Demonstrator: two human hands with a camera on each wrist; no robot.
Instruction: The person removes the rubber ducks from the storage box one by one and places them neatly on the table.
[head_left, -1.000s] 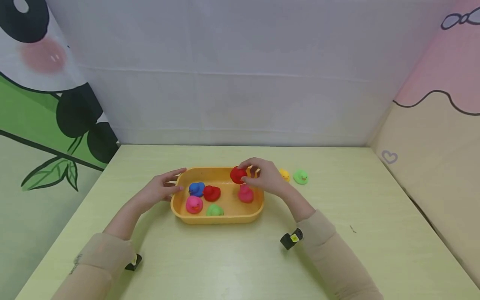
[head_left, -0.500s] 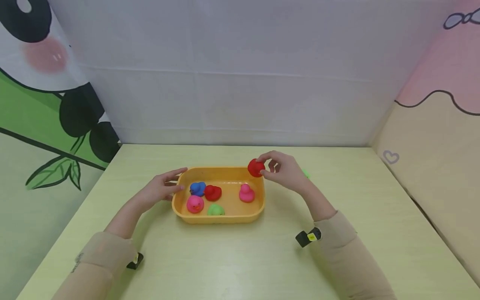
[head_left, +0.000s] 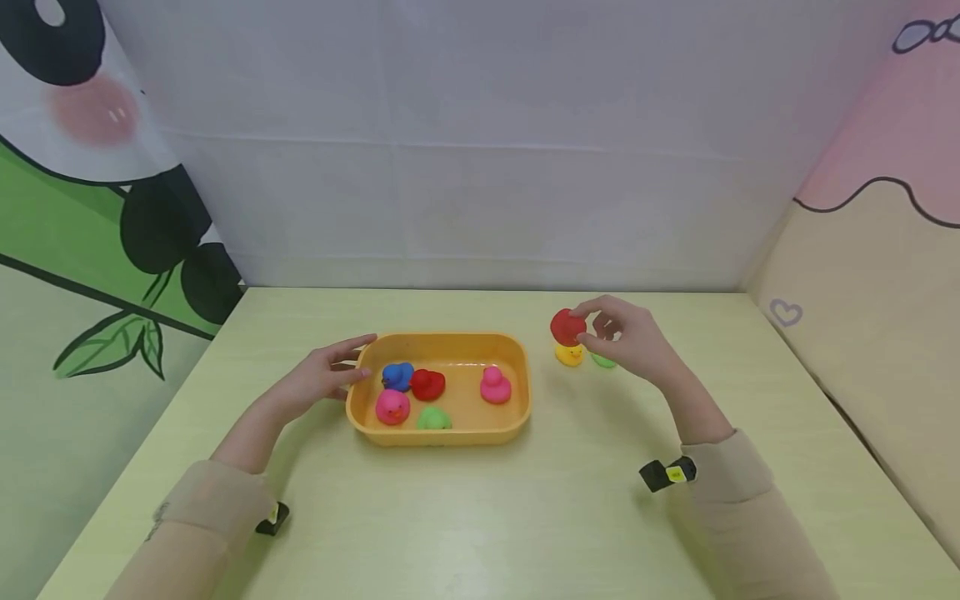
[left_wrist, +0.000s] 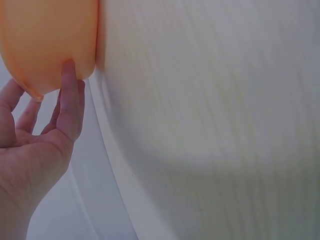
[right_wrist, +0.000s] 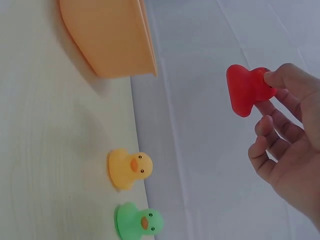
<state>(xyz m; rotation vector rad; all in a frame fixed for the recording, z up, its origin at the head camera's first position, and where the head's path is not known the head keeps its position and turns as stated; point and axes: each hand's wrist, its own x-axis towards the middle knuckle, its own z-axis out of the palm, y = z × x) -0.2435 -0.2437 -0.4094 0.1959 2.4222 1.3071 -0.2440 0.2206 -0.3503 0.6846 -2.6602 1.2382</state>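
In the head view my left hand (head_left: 318, 379) touches the left end of an orange-yellow plastic tray (head_left: 442, 437). Its fingers (left_wrist: 70, 102) lie fairly straight against the outer wall in the left wrist view, one tip at the rim. Off the tray's right side, my right hand (head_left: 628, 337) pinches a red rubber duck (head_left: 567, 327) between thumb and fingers, held up above the table as the right wrist view shows. Beneath it in that view stand a yellow duck (right_wrist: 129, 169) and a green duck (right_wrist: 137, 221), partly overlapped by the hand in the head view.
Inside the tray sit a blue duck (head_left: 397, 376), another red duck (head_left: 427, 385), a pink duck (head_left: 392, 407), a green duck (head_left: 433, 418) and, apart at the right, a second pink duck (head_left: 495, 385). A pale wall (head_left: 480, 208) borders the table's far edge.
My right hand has carried the red duck from over the tray out past its right rim, toward the yellow and green ducks. The left hand has stayed at the tray's end.
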